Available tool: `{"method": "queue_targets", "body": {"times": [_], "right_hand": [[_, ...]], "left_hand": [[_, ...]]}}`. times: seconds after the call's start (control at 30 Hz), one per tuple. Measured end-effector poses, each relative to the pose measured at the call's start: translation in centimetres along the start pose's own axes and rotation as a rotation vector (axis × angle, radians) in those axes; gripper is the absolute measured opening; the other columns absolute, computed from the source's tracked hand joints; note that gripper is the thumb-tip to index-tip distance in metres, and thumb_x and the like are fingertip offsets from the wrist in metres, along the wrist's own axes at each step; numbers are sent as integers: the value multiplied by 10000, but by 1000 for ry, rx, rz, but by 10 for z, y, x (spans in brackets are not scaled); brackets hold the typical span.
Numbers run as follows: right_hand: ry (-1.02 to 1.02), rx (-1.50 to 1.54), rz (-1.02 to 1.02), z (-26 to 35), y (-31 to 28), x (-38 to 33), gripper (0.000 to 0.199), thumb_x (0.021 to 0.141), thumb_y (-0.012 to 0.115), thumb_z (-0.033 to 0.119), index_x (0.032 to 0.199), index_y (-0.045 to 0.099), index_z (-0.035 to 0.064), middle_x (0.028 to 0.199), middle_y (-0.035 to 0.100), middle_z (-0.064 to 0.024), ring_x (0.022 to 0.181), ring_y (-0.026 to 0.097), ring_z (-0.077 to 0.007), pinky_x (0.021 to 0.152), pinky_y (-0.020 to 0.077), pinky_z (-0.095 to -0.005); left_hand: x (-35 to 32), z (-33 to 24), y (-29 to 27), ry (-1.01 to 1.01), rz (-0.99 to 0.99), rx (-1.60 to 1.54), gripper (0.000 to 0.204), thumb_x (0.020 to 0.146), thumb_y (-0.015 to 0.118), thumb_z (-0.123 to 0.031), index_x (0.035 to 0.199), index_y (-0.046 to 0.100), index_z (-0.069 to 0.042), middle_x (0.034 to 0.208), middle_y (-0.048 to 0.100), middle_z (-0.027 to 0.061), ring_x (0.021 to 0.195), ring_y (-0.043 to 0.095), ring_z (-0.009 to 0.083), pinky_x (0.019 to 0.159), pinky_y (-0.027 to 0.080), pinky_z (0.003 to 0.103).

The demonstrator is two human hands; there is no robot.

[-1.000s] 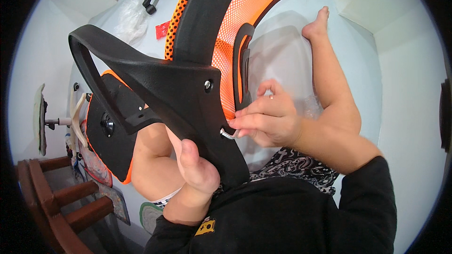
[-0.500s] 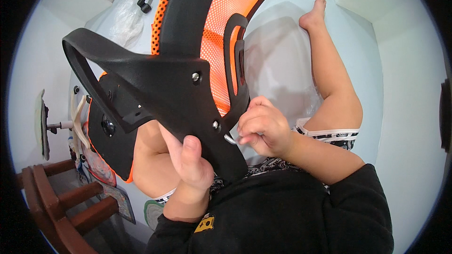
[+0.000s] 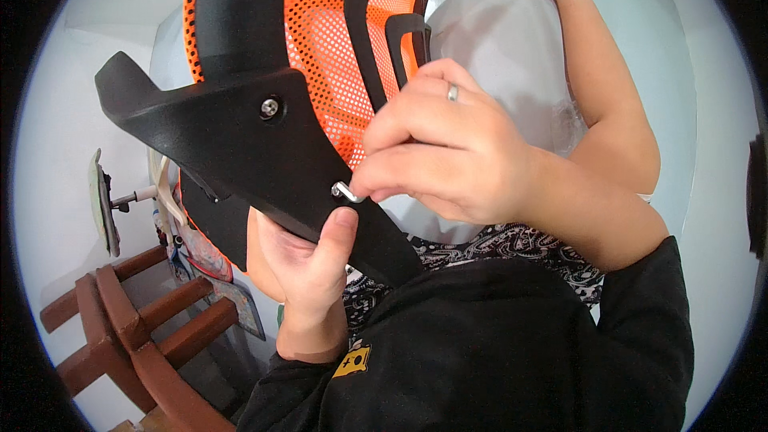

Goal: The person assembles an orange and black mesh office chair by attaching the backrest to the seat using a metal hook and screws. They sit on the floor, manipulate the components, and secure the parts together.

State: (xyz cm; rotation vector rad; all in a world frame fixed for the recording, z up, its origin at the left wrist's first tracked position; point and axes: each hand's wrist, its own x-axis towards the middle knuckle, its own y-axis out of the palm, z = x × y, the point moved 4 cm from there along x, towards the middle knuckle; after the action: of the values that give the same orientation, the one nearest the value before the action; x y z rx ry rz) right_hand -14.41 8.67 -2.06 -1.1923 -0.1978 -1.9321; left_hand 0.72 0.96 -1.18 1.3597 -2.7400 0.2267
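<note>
Across my lap leans a chair back with orange mesh [image 3: 324, 132] and a black frame. A black plastic armrest [image 3: 212, 128] lies against its side, with a silver bolt [image 3: 270, 107] in the upper hole. My right hand [image 3: 460, 152], a ring on one finger, pinches a small silver hex key [image 3: 349, 193]. The key's short end is at the lower bolt hole; whether it sits inside the bolt head is too small to tell. My left hand [image 3: 308, 260] grips the armrest from below, its thumb just beneath the key.
My bare leg [image 3: 604, 72] stretches out on the right over the pale floor, beside clear plastic wrap [image 3: 568, 124]. Brown wooden furniture [image 3: 132, 328] stands at the lower left. Beyond it, a pale-legged stand [image 3: 168, 192] is near the wall.
My right hand has moved left, bringing the hex key from beside the armrest to the lower bolt. The chair back and armrest have shifted left and tilted, and my view has come closer.
</note>
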Motion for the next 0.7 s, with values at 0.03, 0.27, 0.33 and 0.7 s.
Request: {"method": "queue_targets", "body": {"times": [0.03, 0.27, 0.33, 0.7], "right_hand": [[-7, 7, -10, -2, -1, -1, 64, 712, 664, 182, 755, 618, 171, 794, 533, 48, 728, 554, -131, 715, 360, -318], [-10, 98, 108, -3, -5, -3, 154, 665, 714, 132, 798, 641, 155, 808, 561, 53, 730, 550, -131, 729, 333, -300], [-44, 55, 110, -6, -5, -2, 140, 674, 706, 138, 794, 637, 161, 798, 553, 54, 722, 545, -130, 739, 330, -305], [-357, -205, 125, 14, -9, 26, 100, 620, 600, 239, 606, 595, 140, 677, 527, 47, 691, 543, -120, 684, 381, -353]], "left_hand": [[-1, 1, -1, -18, -18, 16, 429, 741, 644, -2, 1124, 453, 33, 1013, 567, 86, 883, 546, 138, 816, 432, 263], [-5, 1, 3, -43, -61, 2, 443, 732, 640, 15, 1134, 459, 59, 1032, 581, 120, 891, 563, 159, 827, 442, 275], [-6, 3, 1, -53, -44, 24, 496, 743, 622, -20, 1190, 419, 48, 1062, 564, 138, 938, 570, 202, 858, 449, 317], [-7, 5, -4, -7, -32, 51, 514, 741, 700, -51, 1170, 441, 66, 1110, 565, 122, 977, 561, 172, 883, 434, 298]]}}
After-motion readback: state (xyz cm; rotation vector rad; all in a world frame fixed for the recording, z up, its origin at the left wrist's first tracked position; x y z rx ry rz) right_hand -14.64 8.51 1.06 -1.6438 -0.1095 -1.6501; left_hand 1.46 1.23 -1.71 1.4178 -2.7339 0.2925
